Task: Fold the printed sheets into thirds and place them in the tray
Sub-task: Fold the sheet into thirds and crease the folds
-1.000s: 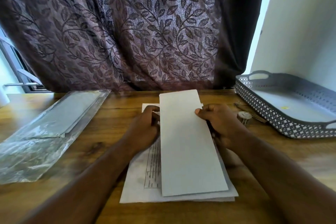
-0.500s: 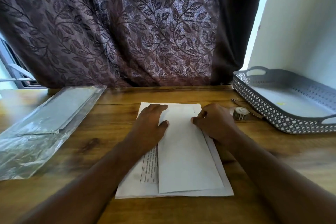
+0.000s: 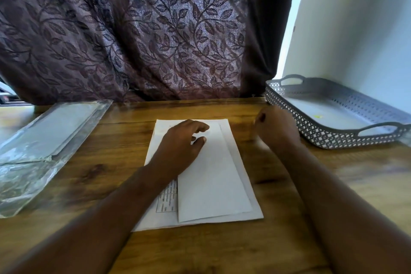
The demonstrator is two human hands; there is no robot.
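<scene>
A white folded sheet (image 3: 213,182) lies flat on a stack of printed sheets (image 3: 165,203) in the middle of the wooden table. My left hand (image 3: 182,142) rests on the far left part of the folded sheet, fingers loosely spread over it. My right hand (image 3: 275,128) is off the paper, to its right, with fingers curled; it covers whatever lies under it, and I cannot tell whether it holds anything. The grey perforated tray (image 3: 333,138) stands at the right against the wall, with only a small yellow speck inside.
A clear plastic sleeve (image 3: 44,140) with paper inside lies at the left of the table (image 3: 300,196). A dark leaf-patterned curtain (image 3: 144,33) hangs behind the table's far edge. A white wall stands behind the tray.
The folded sheet, held up a second ago, now lies flat on the stack. My right hand has left the paper and moved right toward the tray. My left hand stays on the sheet.
</scene>
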